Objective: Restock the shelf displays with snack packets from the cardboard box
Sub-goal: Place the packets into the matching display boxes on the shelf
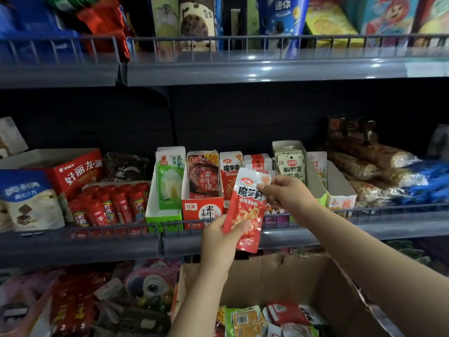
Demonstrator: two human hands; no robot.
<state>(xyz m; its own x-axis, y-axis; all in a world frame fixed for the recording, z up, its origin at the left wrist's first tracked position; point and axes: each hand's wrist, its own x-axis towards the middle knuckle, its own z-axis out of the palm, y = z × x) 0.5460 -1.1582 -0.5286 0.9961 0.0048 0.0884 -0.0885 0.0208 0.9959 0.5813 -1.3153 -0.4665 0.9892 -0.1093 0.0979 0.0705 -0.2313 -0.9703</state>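
Note:
A red snack packet [247,205] with white top and black lettering is held upright in front of the middle shelf. My left hand [222,237] grips its lower left edge, and my right hand [284,193] pinches its upper right corner. Just behind it stand matching red packets [229,173] in a display row on the shelf. The cardboard box [291,280] sits open below my arms, with several mixed snack packets [267,319] lying in its bottom.
Neighbouring display cartons hold green packets [168,181], brown-red packets [202,176] and cream packets [290,166]. A wire shelf rail [97,229] runs along the front. The upper shelf [243,66] overhangs. Red tubes [109,207] lie at left, bagged goods [374,171] at right.

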